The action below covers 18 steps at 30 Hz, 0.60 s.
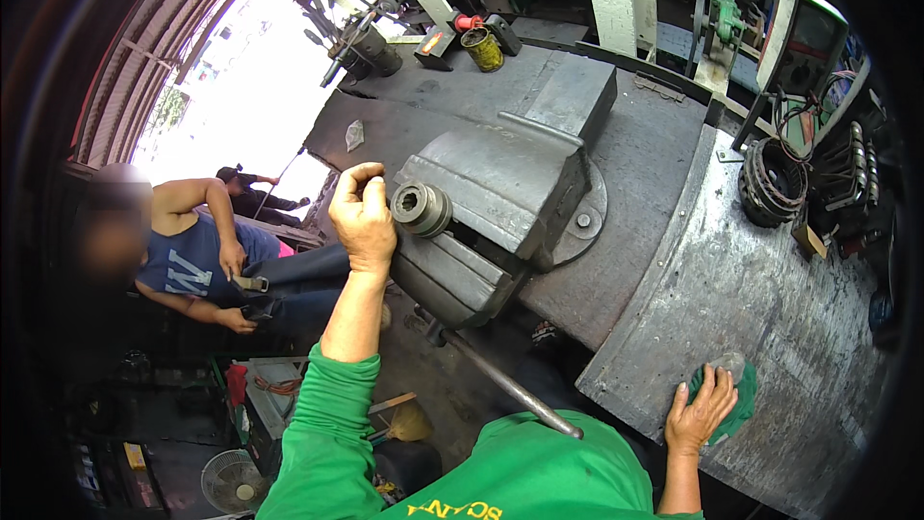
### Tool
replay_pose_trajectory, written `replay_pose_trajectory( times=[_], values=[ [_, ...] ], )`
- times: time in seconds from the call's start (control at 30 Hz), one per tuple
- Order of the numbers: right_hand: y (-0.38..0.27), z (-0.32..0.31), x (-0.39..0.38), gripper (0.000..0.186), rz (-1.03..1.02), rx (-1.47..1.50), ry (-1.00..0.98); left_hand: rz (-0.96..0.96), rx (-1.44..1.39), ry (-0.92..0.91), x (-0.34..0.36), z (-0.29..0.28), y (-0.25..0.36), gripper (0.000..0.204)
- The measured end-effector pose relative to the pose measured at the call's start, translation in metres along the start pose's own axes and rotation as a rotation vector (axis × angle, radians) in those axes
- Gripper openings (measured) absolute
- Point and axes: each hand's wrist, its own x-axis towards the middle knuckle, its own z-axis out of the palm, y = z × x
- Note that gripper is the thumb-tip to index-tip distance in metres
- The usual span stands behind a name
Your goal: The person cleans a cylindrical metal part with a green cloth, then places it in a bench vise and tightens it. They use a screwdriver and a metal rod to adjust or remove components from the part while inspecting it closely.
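A large grey bench vise (472,173) stands on the metal bench in front of me. At the left end of its jaws sits a round, stepped steel collar (421,209) with a toothed bore; how far it goes down between the jaws is hidden. Just left of the collar is my left hand (363,226), its fingers bent but apart, with nothing visible in them. On the right, my right hand (701,409) has its fingers curved over a green cloth (739,412) on the bench. A greyish round patch (731,364) shows beyond those fingertips; I cannot make out what it is.
The vise's long handle (520,395) reaches toward my body. A yellow can (482,50) stands at the back; a ringed metal part (773,183) lies at far right. To the left, a person in a blue top (197,255) holds something; another person (260,197) is behind.
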Motion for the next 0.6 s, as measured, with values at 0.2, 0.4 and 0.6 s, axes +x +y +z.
replay_pose_trajectory(
  times=[0.2, 0.4, 0.6],
  values=[
    [0.0005, 0.0003, 0.0003, 0.058, 0.005, 0.007, -0.005, -0.006, -0.004, 0.001, -0.0004, -0.0003, 0.0003, 0.017],
    [-0.0003, -0.0002, 0.0007, 0.059, 0.01, 0.004, -0.009, 0.002, -0.016, 0.0, 0.0003, 0.0, 0.0002, 0.017],
    [0.0, -0.0003, 0.0003, 0.06, 0.001, 0.005, -0.005, -0.001, -0.005, 0.013, 0.001, -0.0006, -0.0016, 0.017]
  ],
)
